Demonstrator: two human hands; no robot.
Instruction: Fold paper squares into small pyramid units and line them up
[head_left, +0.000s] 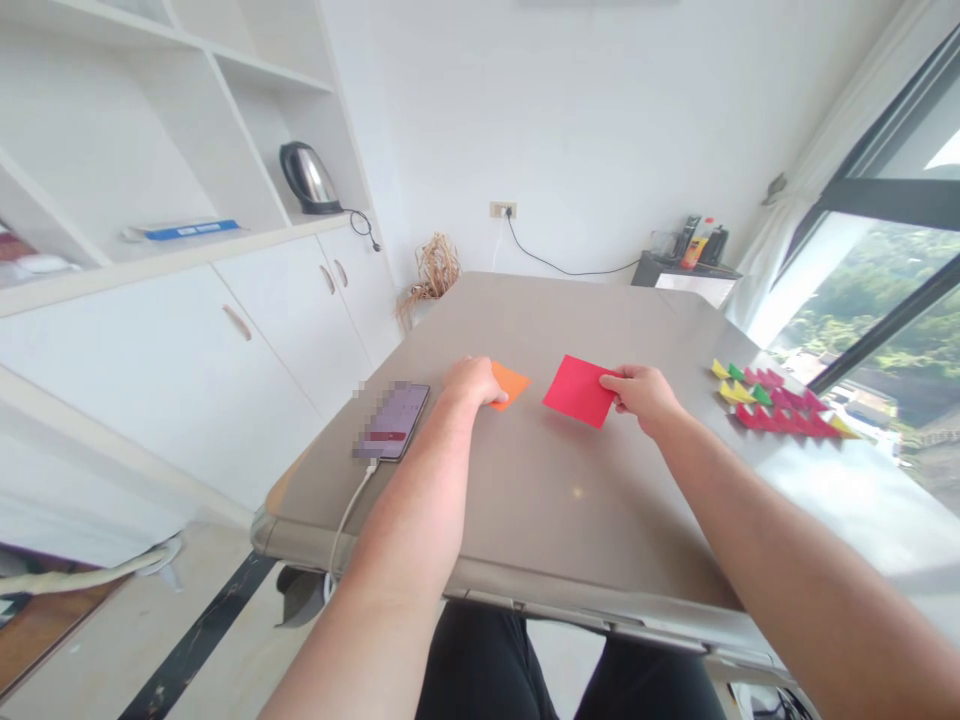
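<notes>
My right hand (641, 393) pinches the right edge of a square sheet of red paper (577, 390) between thumb and fingers. The red sheet is held a little above the table, with a faint shadow under it. To its left, my left hand (472, 380) is closed at the left side of an orange sheet of paper (513, 383), its thumb along the near edge. The hand covers part of the orange sheet, and most of the left fingers are hidden behind it.
A phone (394, 422) with a white cable (349, 510) lies left of my left forearm. Rows of small folded paper pieces (780, 405), red, yellow, green and magenta, stand at the table's (555, 510) right side by the window. A kettle (309, 180) sits on the shelf.
</notes>
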